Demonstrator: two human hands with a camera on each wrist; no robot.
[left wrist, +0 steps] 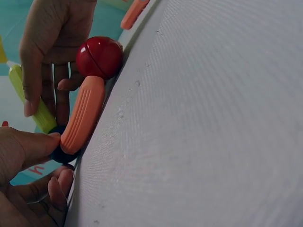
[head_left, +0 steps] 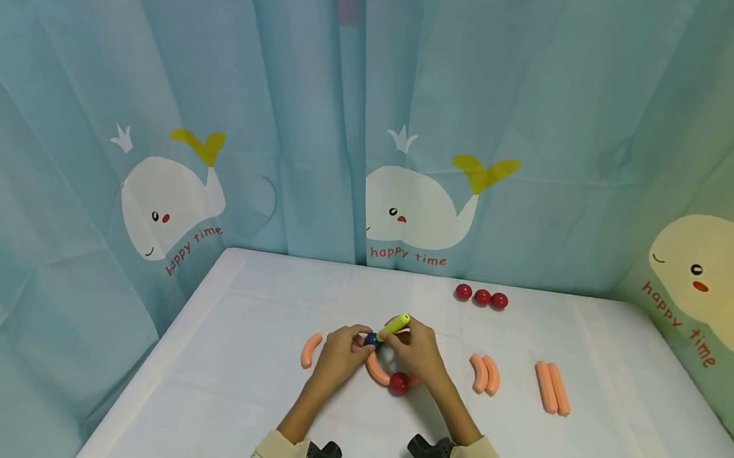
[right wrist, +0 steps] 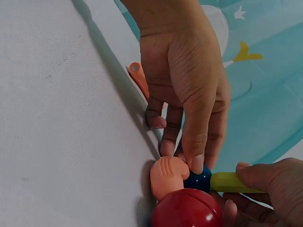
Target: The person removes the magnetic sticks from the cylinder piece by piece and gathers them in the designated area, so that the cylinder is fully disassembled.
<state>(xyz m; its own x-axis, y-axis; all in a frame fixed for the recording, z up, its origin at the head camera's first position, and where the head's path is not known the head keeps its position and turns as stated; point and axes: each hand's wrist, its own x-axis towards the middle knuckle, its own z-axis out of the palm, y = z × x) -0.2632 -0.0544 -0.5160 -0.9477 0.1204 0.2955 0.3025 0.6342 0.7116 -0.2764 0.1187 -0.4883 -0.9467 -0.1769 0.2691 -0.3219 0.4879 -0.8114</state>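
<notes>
In the head view, my left hand point(head_left: 340, 358) pinches a dark blue ball point(left wrist: 59, 153) between thumb and fingers. My right hand point(head_left: 423, 354) grips a yellow-green rod point(head_left: 398, 323), its lower end against the blue ball. The rod slants upward from the ball. A curved orange piece point(left wrist: 84, 116) joins the blue ball to a red ball point(head_left: 399, 384) on the table. Another orange piece shows beside that red ball, partly hidden by my right hand. The far side of the joined pieces is hidden behind my hands.
A curved orange piece point(head_left: 312, 350) lies left of my hands. To the right lie two curved orange pieces point(head_left: 484, 374) and two straight orange rods point(head_left: 553, 388). Three red balls point(head_left: 482, 297) sit near the back edge of the white table point(head_left: 228, 363). A curtain hangs behind.
</notes>
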